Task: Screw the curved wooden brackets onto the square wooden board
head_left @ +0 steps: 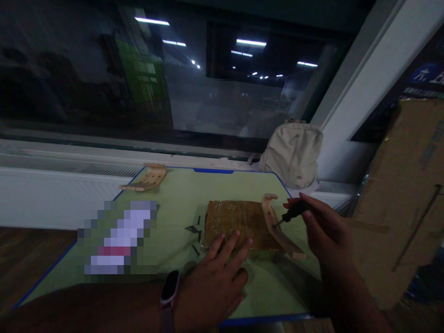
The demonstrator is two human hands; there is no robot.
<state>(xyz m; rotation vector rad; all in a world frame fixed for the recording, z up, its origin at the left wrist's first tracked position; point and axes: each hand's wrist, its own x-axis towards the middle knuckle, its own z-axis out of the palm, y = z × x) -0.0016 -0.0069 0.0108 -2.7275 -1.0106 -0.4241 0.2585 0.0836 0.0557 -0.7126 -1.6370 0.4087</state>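
My right hand (324, 226) grips a screwdriver (294, 212) by its black handle. The tip meets a hole in a curved wooden piece (268, 210), which stands against the right end of a brown, shiny board (232, 217). Fingers spread, my left hand (217, 273) lies on the board's near edge; its wrist wears a dark-screened band. Left of the board are several dark screws (194, 229), loose on the table. A second curved wooden piece (149, 178) with holes rests at the table's far left corner.
The pale green table (180, 189) has a blue edge. A blurred-out item (121, 238) lies on its left part. Behind the table, a beige backpack (294, 152) leans near the window. A large cardboard box (391, 212) stands to the right.
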